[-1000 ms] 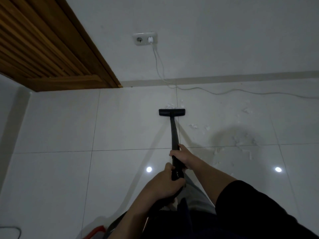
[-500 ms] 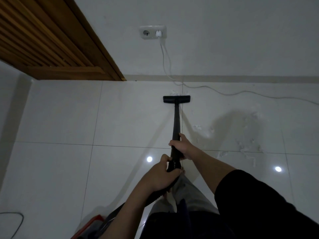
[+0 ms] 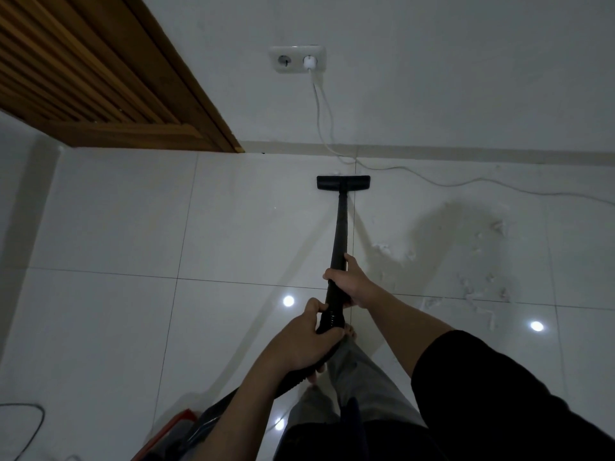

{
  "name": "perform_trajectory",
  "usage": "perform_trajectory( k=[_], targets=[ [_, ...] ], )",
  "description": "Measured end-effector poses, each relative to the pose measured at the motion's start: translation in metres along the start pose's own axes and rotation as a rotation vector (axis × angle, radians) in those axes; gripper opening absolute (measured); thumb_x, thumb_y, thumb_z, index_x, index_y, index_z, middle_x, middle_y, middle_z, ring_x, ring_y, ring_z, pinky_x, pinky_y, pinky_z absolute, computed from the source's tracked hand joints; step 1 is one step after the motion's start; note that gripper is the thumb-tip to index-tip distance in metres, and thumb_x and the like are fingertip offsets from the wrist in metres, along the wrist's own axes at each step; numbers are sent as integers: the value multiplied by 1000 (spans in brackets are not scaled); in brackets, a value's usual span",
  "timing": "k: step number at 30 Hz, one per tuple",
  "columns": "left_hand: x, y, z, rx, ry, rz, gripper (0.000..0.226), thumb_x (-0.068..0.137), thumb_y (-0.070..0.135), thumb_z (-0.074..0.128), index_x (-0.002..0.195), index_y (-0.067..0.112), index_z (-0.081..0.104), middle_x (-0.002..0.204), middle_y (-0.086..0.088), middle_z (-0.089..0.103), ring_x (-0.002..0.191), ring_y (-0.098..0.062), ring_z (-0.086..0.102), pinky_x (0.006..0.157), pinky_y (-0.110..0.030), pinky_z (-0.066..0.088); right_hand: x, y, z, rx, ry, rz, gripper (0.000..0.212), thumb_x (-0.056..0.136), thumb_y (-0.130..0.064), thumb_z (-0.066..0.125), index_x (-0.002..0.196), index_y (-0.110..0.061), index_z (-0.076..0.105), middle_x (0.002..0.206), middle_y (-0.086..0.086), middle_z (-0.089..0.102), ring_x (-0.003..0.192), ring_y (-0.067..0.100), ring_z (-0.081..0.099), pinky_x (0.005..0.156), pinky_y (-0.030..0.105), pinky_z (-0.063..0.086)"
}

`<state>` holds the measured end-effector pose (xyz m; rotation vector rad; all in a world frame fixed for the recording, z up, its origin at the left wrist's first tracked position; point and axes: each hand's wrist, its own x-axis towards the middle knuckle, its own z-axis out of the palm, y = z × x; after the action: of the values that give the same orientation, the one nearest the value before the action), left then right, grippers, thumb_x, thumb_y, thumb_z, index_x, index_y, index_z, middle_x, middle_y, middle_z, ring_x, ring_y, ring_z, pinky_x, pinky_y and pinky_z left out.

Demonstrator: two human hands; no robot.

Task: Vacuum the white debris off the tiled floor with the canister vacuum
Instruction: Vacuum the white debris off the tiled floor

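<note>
The black vacuum wand [image 3: 340,234] runs forward over the white tiled floor [image 3: 116,227] to its flat floor nozzle [image 3: 343,183], which lies near the skirting. My right hand [image 3: 349,281] grips the wand higher up. My left hand [image 3: 299,344] grips the ribbed cuff where the hose joins. Scattered white debris [image 3: 476,291] lies on the tiles to the right of the wand, with a small clump [image 3: 382,249] close to my right hand. The red and dark canister [image 3: 179,437] sits at the bottom edge, partly hidden by my left arm.
A white power cord [image 3: 432,181] runs from the wall socket [image 3: 298,59] down and across the floor to the right. A wooden louvred door [image 3: 83,78] stands at the far left. A dark cable [image 3: 33,417] loops at the bottom left. My legs [image 3: 359,377] stand under the wand.
The nozzle has been pushed forward along the tile joint toward the wall, over the small debris ahead of it. Both hands keep the same hold on the wand.
</note>
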<state>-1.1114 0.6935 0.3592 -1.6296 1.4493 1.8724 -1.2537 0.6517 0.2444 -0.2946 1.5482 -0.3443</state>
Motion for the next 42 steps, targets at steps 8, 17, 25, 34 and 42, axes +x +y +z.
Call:
perform_trajectory(
  k=[8, 17, 25, 34, 42],
  targets=[
    [10, 13, -10, -9, 6, 7, 39, 96, 36, 55, 127, 29, 32, 88, -2, 63, 50, -10, 60, 55, -30, 57, 8, -17, -6, 5, 3, -4, 86, 92, -16, 62, 157, -29, 7, 98, 4, 57, 81, 20, 62, 57, 35, 53],
    [8, 18, -19, 5, 20, -24, 35, 97, 35, 53, 125, 28, 34, 77, -8, 64, 41, -9, 56, 51, -28, 55, 10, -23, 0, 35, 1, -6, 86, 92, -15, 62, 157, -29, 7, 101, 6, 57, 83, 22, 63, 56, 36, 53],
    [-7, 17, -22, 34, 24, -38, 35, 97, 38, 52, 124, 28, 33, 73, -9, 65, 38, -10, 55, 51, -27, 54, 2, -19, 8, 28, 1, -5, 83, 93, -16, 61, 156, -27, 8, 99, 6, 57, 79, 21, 63, 53, 34, 52],
    [-27, 12, -24, 43, 24, -12, 35, 96, 37, 51, 125, 27, 34, 72, -6, 64, 37, -8, 54, 48, -23, 51, -7, -8, 19, 32, 2, -16, 85, 92, -17, 61, 157, -26, 6, 102, 6, 58, 80, 21, 64, 55, 33, 54],
    [-39, -5, -16, 88, 26, -31, 36, 94, 42, 52, 123, 31, 33, 70, -7, 67, 41, -15, 57, 56, -31, 56, -10, 14, 28, 13, 9, -23, 84, 92, -17, 61, 157, -25, 7, 101, 6, 57, 82, 21, 63, 53, 32, 52]
  ],
)
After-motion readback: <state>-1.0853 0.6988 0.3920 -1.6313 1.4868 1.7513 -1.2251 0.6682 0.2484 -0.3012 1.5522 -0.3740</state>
